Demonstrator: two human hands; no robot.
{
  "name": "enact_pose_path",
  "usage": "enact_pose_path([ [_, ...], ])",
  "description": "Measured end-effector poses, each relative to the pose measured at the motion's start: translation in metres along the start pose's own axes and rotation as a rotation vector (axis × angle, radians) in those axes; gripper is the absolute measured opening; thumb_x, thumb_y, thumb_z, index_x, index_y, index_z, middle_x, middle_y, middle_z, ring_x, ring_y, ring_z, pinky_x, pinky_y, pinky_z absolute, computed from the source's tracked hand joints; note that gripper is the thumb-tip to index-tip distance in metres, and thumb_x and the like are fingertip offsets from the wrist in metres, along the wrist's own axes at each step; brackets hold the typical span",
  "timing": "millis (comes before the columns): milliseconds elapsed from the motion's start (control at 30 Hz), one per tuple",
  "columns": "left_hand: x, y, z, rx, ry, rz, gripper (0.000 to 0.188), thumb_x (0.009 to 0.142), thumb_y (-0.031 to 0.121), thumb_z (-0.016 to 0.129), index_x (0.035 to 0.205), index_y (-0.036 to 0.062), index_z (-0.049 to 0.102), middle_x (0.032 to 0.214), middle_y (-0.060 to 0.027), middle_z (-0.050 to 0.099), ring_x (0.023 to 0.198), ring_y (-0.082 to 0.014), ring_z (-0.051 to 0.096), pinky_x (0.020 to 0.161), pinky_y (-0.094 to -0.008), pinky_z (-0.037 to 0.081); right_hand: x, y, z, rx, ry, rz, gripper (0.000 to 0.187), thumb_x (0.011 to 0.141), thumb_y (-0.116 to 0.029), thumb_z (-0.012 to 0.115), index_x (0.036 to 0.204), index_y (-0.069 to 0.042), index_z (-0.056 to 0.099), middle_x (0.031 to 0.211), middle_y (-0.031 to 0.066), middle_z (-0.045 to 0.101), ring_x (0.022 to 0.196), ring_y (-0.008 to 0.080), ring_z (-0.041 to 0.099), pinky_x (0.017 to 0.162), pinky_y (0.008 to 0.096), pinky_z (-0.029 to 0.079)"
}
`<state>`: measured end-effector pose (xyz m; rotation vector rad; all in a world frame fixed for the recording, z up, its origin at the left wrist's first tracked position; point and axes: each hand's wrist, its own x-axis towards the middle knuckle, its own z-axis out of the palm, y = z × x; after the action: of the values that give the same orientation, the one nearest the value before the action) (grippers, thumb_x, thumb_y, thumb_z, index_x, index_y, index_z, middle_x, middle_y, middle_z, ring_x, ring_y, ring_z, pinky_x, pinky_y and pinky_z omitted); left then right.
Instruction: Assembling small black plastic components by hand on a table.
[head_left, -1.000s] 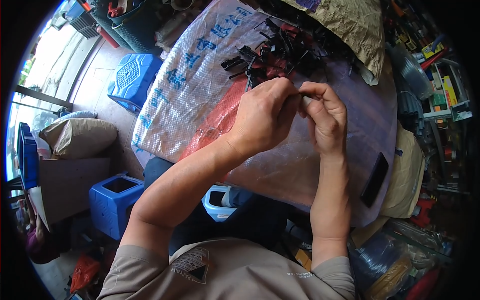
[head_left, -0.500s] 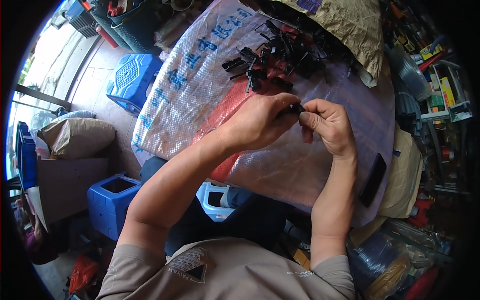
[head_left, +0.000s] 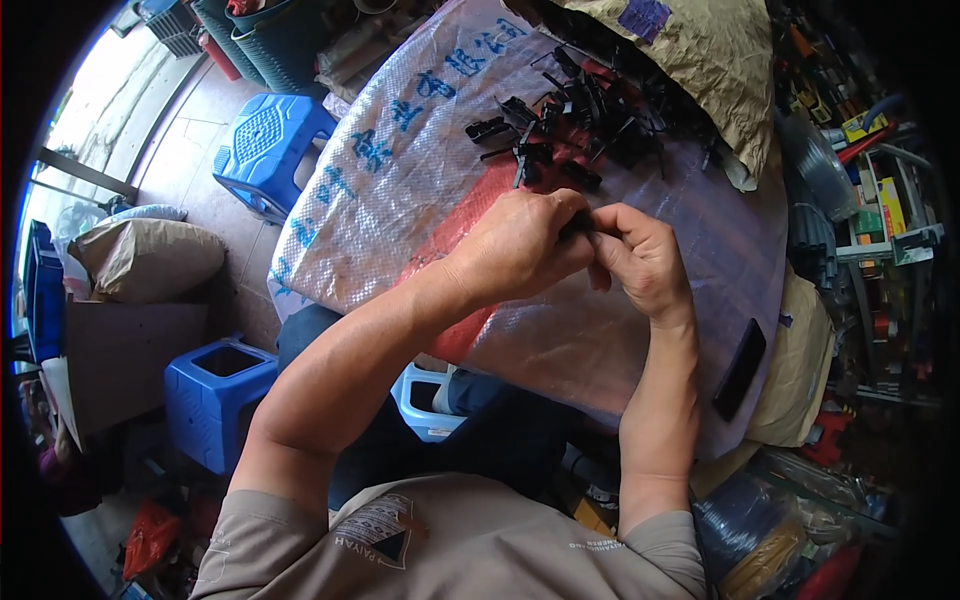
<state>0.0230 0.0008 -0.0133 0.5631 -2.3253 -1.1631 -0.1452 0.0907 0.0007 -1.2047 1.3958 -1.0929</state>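
Black piece [head_left: 577, 226], small and mostly hidden, is right between the two hands on my feed, held above the woven sheet. From way over here I can only make out a dark bit of it, so no clue on its exact shape. Left hand [head_left: 515, 243] has its fingers [head_left: 567, 201] curled in and clamped on it. Right hand [head_left: 648, 268] meets it from the other side, thumb and index close together at the piece, but I honestly can't tell if they're gripping or just touching.

Just past the hands I've got a messy pile of black parts [head_left: 562, 118], partly on the red stripe of the woven sheet [head_left: 360, 240], which is whitish with blue lettering down the left. A crumpled tan paper sack [head_left: 715, 70] is right behind the pile. Over on the right edge of the sheet there's a flat dark slab [head_left: 740, 369], phone-shaped.

Further out: a blue stool [head_left: 262, 145] up left, another blue stool [head_left: 205, 405] lower down, and packed shelves [head_left: 885, 235] on the right.
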Motion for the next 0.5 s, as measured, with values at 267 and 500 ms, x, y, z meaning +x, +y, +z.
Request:
enact_pose_path([
  [267, 0.017, -0.019, -0.034, -1.502, 0.127, -0.421, 0.021, 0.088, 0.018, 0.062, 0.091, -0.0016, 0.056, 0.076, -0.013, 0.063, 0.068, -0.0244, 0.066, 0.062, -0.0316, 0.054, 0.041, 0.035, -0.005, -0.702, 0.451, -0.405, 0.022, 0.082, -0.005, 0.066, 0.103, 0.0, 0.063, 0.098, 0.01, 0.064, 0.072, 0.0151, 0.06, 0.067, 0.0267, 0.048],
  [500, 0.023, -0.019, -0.034, -1.143, 0.159, -0.295, 0.013, 0.087, 0.012, 0.062, 0.086, -0.0002, 0.058, 0.08, -0.0102, 0.063, 0.065, -0.015, 0.061, 0.058, -0.0237, 0.05, 0.019, 0.022, -0.015, 0.072, 0.302, -0.31, 0.016, 0.09, -0.006, 0.055, 0.104, -0.001, 0.063, 0.084, 0.0049, 0.061, 0.072, 0.0117, 0.057, 0.066, 0.0242, 0.046],
])
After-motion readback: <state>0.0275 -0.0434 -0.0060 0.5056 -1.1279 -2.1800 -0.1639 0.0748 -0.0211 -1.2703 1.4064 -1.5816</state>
